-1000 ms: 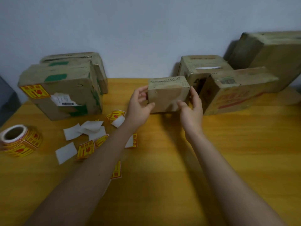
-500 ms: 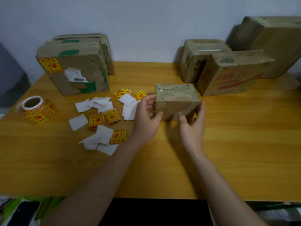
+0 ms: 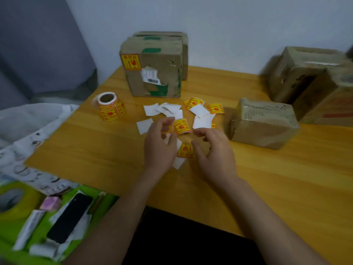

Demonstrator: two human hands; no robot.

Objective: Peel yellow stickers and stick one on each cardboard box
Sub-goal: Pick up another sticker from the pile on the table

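Two hands hover low over the wooden bench at the centre of the frame, the left hand and the right hand, both with fingers curled inward. Whether either one pinches anything cannot be told, since motion blur smears the fingertips. Between them lies one yellow sticker, partly covered by the hands; a second sticker sits just beyond the left fingers. Three more yellow ones show farther up, mixed with about eight white backing papers, several overlapping so the count is rough. One sticker roll stands left of the scatter.

Right of the hands sits one small cardboard box with no sticker on its visible faces. At upper centre one box carries a yellow sticker on its front; a second box is mostly hidden behind it. At the upper right, two more boxes are cut off by the frame edge.

In the lower left corner, a blurred green tray holds one black phone.
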